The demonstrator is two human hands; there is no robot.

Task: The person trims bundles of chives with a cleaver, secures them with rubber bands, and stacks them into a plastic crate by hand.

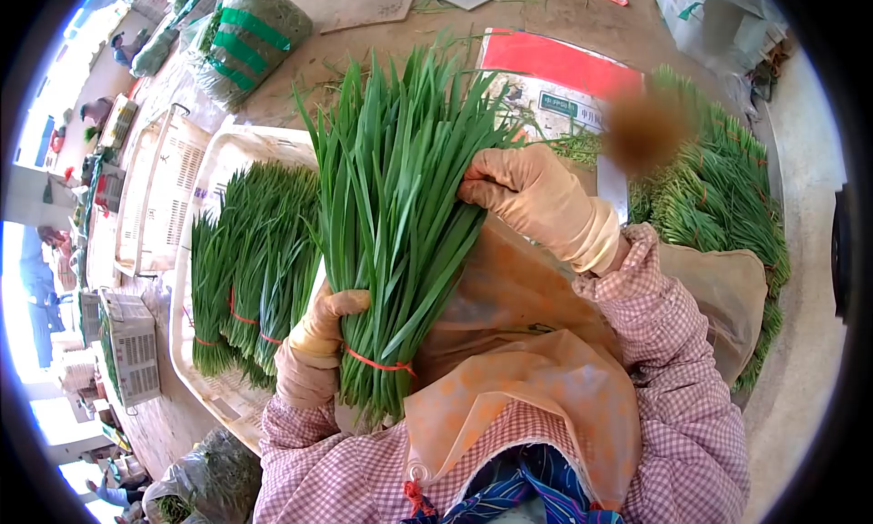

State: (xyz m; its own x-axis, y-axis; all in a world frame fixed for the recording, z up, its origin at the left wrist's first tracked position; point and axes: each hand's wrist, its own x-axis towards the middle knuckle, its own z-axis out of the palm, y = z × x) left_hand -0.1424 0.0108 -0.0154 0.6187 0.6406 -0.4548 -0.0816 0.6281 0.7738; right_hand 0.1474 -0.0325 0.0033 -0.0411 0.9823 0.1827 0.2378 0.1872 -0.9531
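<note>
A bundle of green garlic chives (391, 206) stands in front of my apron, leaf tips pointing away from me. A red band (380, 364) ties it near the cut ends. My left hand (332, 329), in a tan glove, is closed around the lower part, just above the band. At the bundle's right edge, my gloved right hand (523, 183) is closed, with its curled fingertips against the leaves. What exactly those fingertips pinch is partly hidden. To the left, a white plastic crate (185, 342) holds several banded chive bundles (264, 260).
On the right lies a large pile of chives (727, 188). A red and white printed sheet (564, 65) lies ahead on the work surface. A plastic-wrapped bale with green tape (250, 42) stands at the back left, near another crate (159, 192). People are visible at far left.
</note>
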